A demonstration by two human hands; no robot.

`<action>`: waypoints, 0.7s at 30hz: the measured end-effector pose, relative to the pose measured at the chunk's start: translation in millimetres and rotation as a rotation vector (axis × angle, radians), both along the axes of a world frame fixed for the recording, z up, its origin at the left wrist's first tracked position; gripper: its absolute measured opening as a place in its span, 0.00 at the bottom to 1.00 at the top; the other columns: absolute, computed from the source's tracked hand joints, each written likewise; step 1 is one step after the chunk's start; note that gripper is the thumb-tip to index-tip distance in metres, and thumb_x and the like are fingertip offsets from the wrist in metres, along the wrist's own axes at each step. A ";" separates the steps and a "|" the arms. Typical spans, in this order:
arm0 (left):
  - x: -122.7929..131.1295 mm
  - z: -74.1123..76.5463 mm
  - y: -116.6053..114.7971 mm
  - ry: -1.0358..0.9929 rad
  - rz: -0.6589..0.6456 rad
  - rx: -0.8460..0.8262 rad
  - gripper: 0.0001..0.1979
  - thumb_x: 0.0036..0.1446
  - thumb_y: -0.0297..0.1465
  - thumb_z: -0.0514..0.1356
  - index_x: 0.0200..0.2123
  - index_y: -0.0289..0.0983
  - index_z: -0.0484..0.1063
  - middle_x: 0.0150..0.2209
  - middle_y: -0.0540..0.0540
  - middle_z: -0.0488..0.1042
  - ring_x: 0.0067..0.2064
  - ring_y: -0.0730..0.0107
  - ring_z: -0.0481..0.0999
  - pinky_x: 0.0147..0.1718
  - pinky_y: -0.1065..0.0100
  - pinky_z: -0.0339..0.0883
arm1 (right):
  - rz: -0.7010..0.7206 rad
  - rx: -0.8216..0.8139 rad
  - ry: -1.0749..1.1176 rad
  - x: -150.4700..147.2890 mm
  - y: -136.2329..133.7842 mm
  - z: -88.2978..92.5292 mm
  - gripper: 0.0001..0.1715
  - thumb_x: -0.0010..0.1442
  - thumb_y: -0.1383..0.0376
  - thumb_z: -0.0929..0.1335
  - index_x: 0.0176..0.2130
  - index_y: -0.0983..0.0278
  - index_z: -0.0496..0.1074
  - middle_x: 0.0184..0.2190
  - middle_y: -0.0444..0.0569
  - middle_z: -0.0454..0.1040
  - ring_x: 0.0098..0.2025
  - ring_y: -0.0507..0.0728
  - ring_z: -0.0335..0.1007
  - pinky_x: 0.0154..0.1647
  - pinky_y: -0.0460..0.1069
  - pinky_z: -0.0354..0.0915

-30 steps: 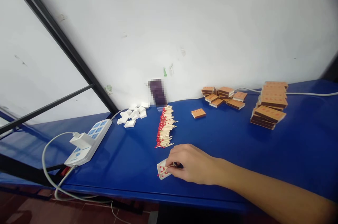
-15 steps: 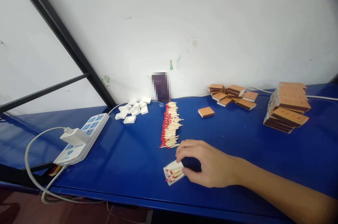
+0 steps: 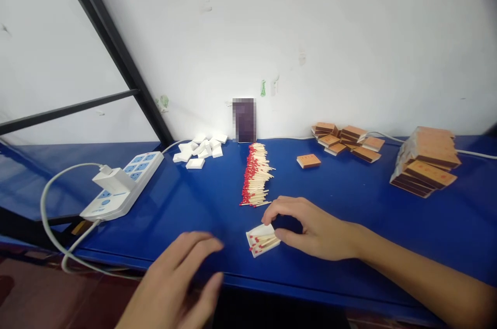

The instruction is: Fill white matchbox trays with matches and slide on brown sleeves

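A white matchbox tray with several red-headed matches in it lies near the blue table's front edge. My right hand holds the tray at its right end, fingertips on the far side and thumb at the right corner. My left hand, slightly blurred, hovers at the front edge to the left of the tray. Its fingers and thumb are apart with nothing between them. Beyond the tray runs a long pile of matches, heads to the left. A single brown matchbox lies right of the pile.
White trays lie heaped at the back left. Matchbox covers or boxes form a loose heap at the back right, beside a taller stack. A power strip with a plugged-in charger and cables is at left, near a black frame.
My left hand has come into view from below. My right hand still holds the tray. The whole view has shifted slightly.
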State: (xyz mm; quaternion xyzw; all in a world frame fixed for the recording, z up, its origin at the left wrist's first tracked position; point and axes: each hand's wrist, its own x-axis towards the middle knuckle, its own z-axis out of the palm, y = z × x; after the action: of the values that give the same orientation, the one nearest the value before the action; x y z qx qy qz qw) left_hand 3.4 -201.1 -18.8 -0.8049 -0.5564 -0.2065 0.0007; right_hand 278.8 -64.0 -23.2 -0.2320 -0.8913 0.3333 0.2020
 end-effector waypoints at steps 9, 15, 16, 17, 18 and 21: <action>38.2 -12.3 50.3 -0.105 -0.187 -0.131 0.06 0.64 0.31 0.57 0.45 0.42 0.67 0.48 0.47 0.73 0.52 0.62 0.69 0.50 0.61 0.65 | 0.032 0.008 0.015 -3.5 0.8 -0.7 0.09 0.61 0.68 0.69 0.44 0.61 0.71 0.39 0.44 0.75 0.42 0.53 0.67 0.46 0.49 0.61; 33.3 -11.7 50.9 -0.132 -0.237 -0.202 0.01 0.67 0.31 0.56 0.41 0.42 0.65 0.48 0.49 0.72 0.52 0.63 0.66 0.50 0.62 0.60 | 0.026 0.002 -0.017 -7.6 -1.1 1.0 0.02 0.62 0.67 0.69 0.38 0.62 0.71 0.36 0.44 0.72 0.40 0.53 0.65 0.45 0.49 0.61; 33.5 -11.5 50.7 -0.126 -0.241 -0.204 0.01 0.67 0.32 0.55 0.41 0.42 0.65 0.48 0.49 0.72 0.52 0.63 0.65 0.50 0.62 0.60 | 0.025 -0.002 -0.020 -7.8 -1.8 1.2 0.01 0.62 0.67 0.69 0.37 0.62 0.71 0.36 0.44 0.72 0.40 0.53 0.66 0.45 0.49 0.62; 33.7 -11.6 50.5 -0.118 -0.247 -0.204 0.01 0.68 0.31 0.55 0.42 0.42 0.66 0.49 0.50 0.71 0.52 0.63 0.65 0.49 0.62 0.59 | 0.022 -0.003 -0.020 -8.1 -2.5 1.4 0.01 0.63 0.67 0.68 0.36 0.62 0.72 0.36 0.45 0.72 0.40 0.53 0.66 0.46 0.49 0.62; 33.8 -11.8 50.3 -0.111 -0.254 -0.201 0.02 0.68 0.31 0.54 0.42 0.43 0.66 0.49 0.50 0.71 0.52 0.63 0.65 0.49 0.62 0.59 | 0.019 -0.001 -0.020 -8.5 -3.3 1.5 0.02 0.63 0.67 0.68 0.36 0.62 0.72 0.37 0.45 0.72 0.41 0.53 0.66 0.46 0.49 0.62; 33.3 -13.3 49.7 -0.099 -0.271 -0.192 0.04 0.69 0.30 0.53 0.43 0.43 0.67 0.50 0.49 0.70 0.52 0.63 0.64 0.49 0.62 0.58 | 0.010 0.020 -0.029 -10.6 -5.4 1.1 0.03 0.62 0.68 0.68 0.35 0.63 0.73 0.37 0.46 0.73 0.40 0.53 0.67 0.46 0.49 0.62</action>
State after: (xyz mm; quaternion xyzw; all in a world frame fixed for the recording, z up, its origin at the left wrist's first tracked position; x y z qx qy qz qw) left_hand 36.7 -151.4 -32.1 -0.8577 -0.4594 -0.1899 -0.1315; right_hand 268.2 -69.4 -22.2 -0.2303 -0.8985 0.3221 0.1895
